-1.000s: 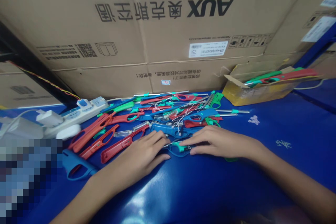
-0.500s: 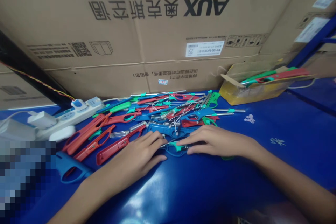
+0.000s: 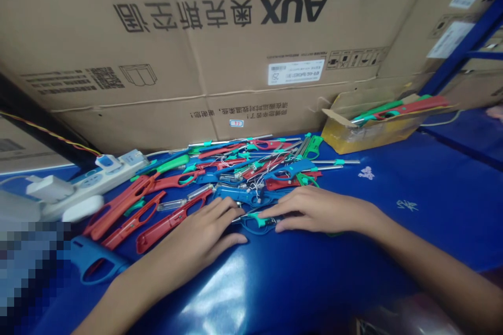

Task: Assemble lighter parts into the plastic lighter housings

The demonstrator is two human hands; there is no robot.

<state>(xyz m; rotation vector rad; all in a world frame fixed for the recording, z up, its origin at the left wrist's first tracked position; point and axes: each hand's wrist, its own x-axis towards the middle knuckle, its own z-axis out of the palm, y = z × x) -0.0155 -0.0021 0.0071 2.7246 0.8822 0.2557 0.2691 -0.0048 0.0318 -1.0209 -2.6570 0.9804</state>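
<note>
Between my hands, flat on the blue table, lies a blue lighter half-shell (image 3: 251,226) of the long-nozzle kind. A green trigger (image 3: 260,219) sits in it, with a small black part beside the trigger. My left hand (image 3: 214,227) has curled fingers closed on the shell's left end, its thumb along the near side. From the right, my right hand (image 3: 304,209) grips the shell by the trigger; a fingertip presses the green piece. The fingers hide both ends. Just behind lies another blue shell (image 3: 236,194), partly covered by my right hand.
A pile of lighter parts, red shells (image 3: 173,222) among them, spreads behind and left of my hands. The white power strip (image 3: 92,186) stands at left, a blue shell (image 3: 96,259) in front. A yellow-sided carton (image 3: 365,133) holds lighters at right. Cardboard (image 3: 236,63) walls the back.
The whole view has shifted slightly, so the scene sits a little further left. Both hands keep their hold on the blue lighter shell, with little visible finger movement.
</note>
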